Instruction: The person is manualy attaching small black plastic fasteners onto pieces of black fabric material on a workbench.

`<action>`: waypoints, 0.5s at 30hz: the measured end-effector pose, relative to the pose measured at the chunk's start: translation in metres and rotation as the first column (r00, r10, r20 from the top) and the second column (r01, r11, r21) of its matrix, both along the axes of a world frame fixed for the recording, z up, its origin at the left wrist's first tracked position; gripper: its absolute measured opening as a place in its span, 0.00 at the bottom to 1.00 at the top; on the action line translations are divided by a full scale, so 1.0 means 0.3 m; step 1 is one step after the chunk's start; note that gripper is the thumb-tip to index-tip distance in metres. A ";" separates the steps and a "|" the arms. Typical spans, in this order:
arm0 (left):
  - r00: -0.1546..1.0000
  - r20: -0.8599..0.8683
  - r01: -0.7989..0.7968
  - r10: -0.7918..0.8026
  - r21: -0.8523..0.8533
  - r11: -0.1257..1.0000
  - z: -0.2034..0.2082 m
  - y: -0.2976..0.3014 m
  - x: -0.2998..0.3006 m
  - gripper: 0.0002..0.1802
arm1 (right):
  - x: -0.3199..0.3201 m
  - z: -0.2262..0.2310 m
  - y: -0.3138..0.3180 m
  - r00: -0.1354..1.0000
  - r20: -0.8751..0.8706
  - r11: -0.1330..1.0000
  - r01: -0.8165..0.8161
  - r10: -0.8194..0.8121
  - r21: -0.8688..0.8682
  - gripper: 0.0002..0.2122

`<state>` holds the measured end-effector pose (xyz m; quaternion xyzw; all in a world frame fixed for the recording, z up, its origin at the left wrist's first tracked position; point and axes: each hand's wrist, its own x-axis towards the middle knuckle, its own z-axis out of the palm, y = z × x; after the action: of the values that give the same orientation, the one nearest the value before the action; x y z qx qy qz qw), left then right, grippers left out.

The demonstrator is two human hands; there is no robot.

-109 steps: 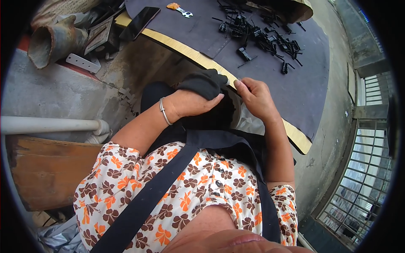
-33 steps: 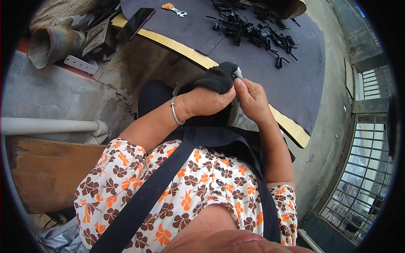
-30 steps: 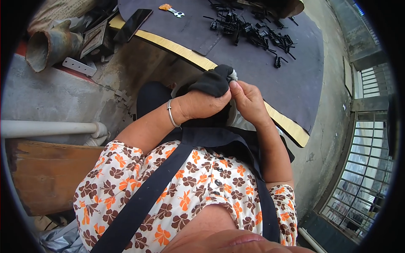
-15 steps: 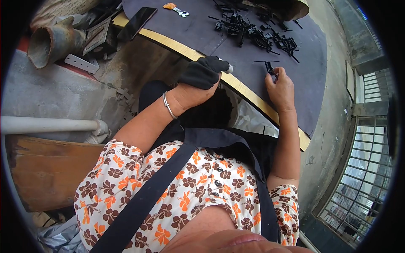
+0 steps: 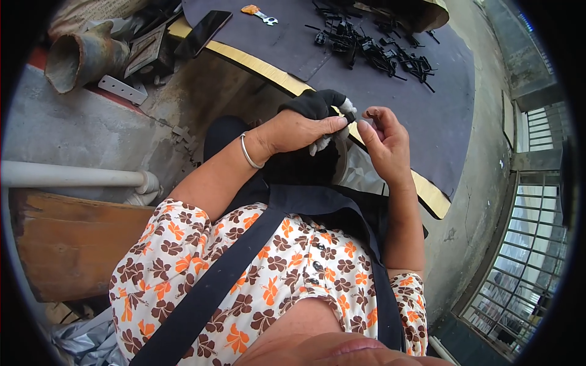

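My left hand (image 5: 314, 122) wears a black glove with pale grey fingertips, the bare thumb showing. It is closed over the table's near edge. A small black part (image 5: 350, 118) pokes out between its thumb and fingers, mostly hidden. Close by on the right, my bare right hand (image 5: 386, 137) has its thumb and curled fingers apart, with nothing visible between them. Farther back on the dark tabletop (image 5: 274, 55) lies a tangled heap of small black plastic parts (image 5: 372, 52) with thin rods.
A phone (image 5: 207, 32) lies at the table's left edge. Right of it is a small wrench-shaped tool with an orange end (image 5: 259, 14). A rusty pipe fitting (image 5: 85, 58) and a perforated metal bracket (image 5: 122, 89) sit at far left. A dark container (image 5: 339, 160) shows below the table edge.
My right hand has come left and nearer from the tabletop, and the black part it gripped is no longer there. My left hand has shifted right and turned, a black part now in it.
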<state>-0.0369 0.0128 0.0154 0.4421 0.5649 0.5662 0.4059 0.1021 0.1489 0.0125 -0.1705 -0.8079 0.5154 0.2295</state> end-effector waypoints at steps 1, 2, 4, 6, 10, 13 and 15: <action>0.991 0.125 -0.044 0.053 -0.072 0.996 0.001 -0.005 0.000 0.13 | 0.013 0.027 -0.014 0.999 0.019 0.998 -0.039 0.038 0.059 0.12; 0.991 0.091 -0.090 0.095 -0.064 0.994 -0.015 -0.006 0.004 0.12 | 0.010 0.042 -0.044 0.993 -0.031 0.980 -0.108 0.115 0.170 0.12; 0.992 0.005 -0.126 0.126 0.003 0.992 -0.039 0.003 0.017 0.13 | -0.016 0.044 -0.102 0.966 -0.158 0.916 -0.133 0.206 0.377 0.10; 0.953 -0.176 -0.212 0.247 0.197 0.957 -0.061 0.023 0.030 0.13 | -0.031 0.006 -0.103 0.978 -0.195 0.945 -0.008 0.076 0.327 0.08; 0.992 0.042 -0.122 0.117 0.151 0.981 -0.028 0.003 0.027 0.13 | -0.060 -0.036 -0.056 0.989 -0.121 0.995 0.091 -0.086 0.036 0.05; 0.984 -0.091 -0.144 0.153 0.101 0.984 -0.020 -0.014 0.032 0.13 | -0.047 -0.009 -0.050 0.999 -0.044 0.996 -0.008 0.004 -0.086 0.07; 0.913 -0.297 -0.239 0.279 0.166 0.957 -0.023 -0.009 0.038 0.12 | -0.035 -0.001 -0.052 0.998 -0.005 0.994 -0.060 0.060 -0.091 0.09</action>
<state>-0.0255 0.0102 0.0084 0.4733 0.6395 0.5711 0.2022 0.0915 0.1331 0.0121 -0.1560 -0.7880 0.5585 0.2069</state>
